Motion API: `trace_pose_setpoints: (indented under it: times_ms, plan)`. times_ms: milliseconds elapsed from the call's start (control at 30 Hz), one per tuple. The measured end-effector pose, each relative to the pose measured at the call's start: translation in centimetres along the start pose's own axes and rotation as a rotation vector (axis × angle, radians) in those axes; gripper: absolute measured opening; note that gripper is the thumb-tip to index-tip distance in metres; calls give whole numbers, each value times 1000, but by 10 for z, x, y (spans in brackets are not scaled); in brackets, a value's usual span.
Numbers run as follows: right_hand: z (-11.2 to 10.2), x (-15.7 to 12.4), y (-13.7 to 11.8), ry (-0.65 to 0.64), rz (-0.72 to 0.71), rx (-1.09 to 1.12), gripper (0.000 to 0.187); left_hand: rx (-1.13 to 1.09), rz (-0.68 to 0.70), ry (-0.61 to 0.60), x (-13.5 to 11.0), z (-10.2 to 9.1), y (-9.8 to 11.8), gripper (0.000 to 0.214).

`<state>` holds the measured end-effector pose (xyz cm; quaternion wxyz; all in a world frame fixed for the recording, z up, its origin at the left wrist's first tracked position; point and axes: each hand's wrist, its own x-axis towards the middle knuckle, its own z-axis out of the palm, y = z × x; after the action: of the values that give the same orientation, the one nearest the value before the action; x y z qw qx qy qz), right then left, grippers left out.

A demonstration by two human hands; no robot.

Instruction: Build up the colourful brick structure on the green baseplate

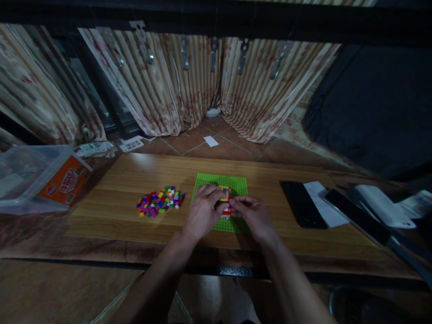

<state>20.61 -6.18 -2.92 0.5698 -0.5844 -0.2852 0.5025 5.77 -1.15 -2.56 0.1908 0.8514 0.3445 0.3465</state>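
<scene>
Curling over the toy-brick build (224, 191), the left hand (204, 208) hides whether it grips; the right hand (254, 216) presses its fingers together alongside.

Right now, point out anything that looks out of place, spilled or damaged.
A white slip of paper lies by itself on the tiled floor beyond the wood-grain tabletop, as if dropped. The loose toy bricks lie in one heap; no damage is visible.

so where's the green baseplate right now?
Lower middle of the head view: the green baseplate lies on the wooden tabletop, partly under the left hand and right hand, with the loose bricks to its left.
</scene>
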Motion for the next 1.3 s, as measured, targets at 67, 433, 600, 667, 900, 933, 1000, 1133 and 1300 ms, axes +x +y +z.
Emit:
trace_pose_setpoints:
  times_ms: [67,433,600,667,900,933,1000,1133,1300]
  plan:
    - [1,0,1,15,-1,8,37,-10,0,4,0,0,0,10]
    - [4,0,7,57,-54,-47,35,-43,-9,3,2,-2,3,6]
    - [3,0,7,12,-23,-2,36,-46,5,23,2,-4,1,9]
    - [1,-1,6,-26,29,47,38,-52,11,2,2,-5,-1,11]
    - [1,2,5,-30,60,-14,44,-110,37,-47,1,-13,-3,14]
    - [3,3,4,-19,52,-51,44,-123,36,-47,1,-14,-3,16]
    - [5,3,3,1,37,-112,42,-142,30,-41,0,-14,-3,20]
    - [10,1,0,33,16,-174,43,-166,12,-25,0,-12,-5,22]
    - [11,-1,1,43,-42,-195,40,-187,5,-36,0,-12,-5,20]
